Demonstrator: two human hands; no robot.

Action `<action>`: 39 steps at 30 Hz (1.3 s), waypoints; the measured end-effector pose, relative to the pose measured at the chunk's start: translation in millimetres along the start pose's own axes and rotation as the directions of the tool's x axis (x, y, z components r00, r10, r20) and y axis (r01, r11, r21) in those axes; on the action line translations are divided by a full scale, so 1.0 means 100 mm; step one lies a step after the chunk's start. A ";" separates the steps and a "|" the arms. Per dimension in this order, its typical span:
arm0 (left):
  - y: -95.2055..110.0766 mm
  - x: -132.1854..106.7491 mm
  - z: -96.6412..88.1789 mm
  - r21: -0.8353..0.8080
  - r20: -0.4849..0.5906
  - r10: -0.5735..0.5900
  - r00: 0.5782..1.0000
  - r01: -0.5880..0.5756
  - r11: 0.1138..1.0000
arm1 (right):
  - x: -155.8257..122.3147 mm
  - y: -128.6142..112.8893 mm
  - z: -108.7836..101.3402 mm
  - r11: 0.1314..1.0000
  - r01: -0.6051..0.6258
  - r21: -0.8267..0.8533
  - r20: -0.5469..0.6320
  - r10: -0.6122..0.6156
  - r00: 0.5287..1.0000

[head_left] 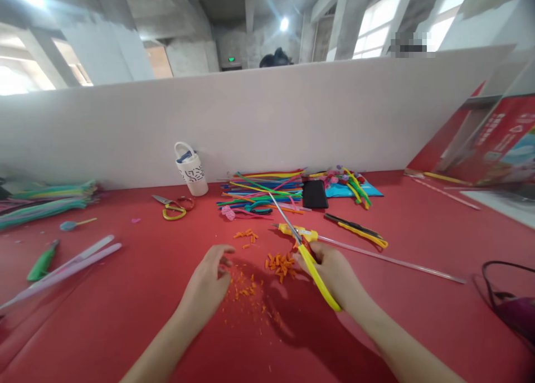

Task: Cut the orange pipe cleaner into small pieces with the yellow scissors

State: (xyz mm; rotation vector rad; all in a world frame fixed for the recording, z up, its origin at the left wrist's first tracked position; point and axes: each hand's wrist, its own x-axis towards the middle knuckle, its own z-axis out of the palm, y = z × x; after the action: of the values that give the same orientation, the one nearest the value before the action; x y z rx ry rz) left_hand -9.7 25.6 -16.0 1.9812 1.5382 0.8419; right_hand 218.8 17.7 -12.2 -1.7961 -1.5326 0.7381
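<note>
My right hand [334, 274] is closed round the yellow handles of a pair of scissors [298, 243], whose metal blades point away and to the left, up toward the pile of pipe cleaners. My left hand [209, 282] rests low on the red table [125, 316] with fingers curled together at the tips, pinching at small orange bits; what it holds is too small to make out. Between the hands lie short orange cut pieces [281, 263] and fine orange crumbs [246, 288]. A few more orange pieces [246, 236] lie just beyond.
A pile of coloured pipe cleaners [261, 196], a black phone [315, 194], a white cup [192, 171], second scissors [173, 206], a yellow-black tool [357, 229] and a long clear rod [393, 260] lie ahead. Green stems [45, 202] at left, a cable [501, 288] at right, a white partition [267, 115] behind.
</note>
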 end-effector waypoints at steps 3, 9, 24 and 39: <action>0.05 0.15 -0.05 0.187 0.144 0.040 0.989 -0.067 0.980 | -0.02 0.03 0.04 0.999 0.023 0.033 0.021 -0.023 1.000; 0.11 0.52 0.19 0.333 0.187 0.039 0.982 -0.100 0.938 | -0.07 0.03 0.10 0.995 0.057 0.084 0.047 -0.061 0.997; 0.21 0.13 0.22 -0.169 0.204 -0.096 0.974 0.131 0.977 | -0.18 -0.01 0.15 0.985 0.085 0.148 0.119 -0.103 0.988; 0.28 -0.26 0.47 -0.699 0.481 -0.154 0.863 0.483 0.527 | -0.44 -0.20 0.31 0.923 0.060 0.381 0.276 -0.175 0.945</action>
State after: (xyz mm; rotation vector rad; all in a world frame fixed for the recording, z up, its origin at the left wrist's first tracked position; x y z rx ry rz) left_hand 37.9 -7.2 -33.3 1.0292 0.9667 0.7536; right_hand 175.7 -20.2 -16.5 -1.3422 -1.5536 1.2003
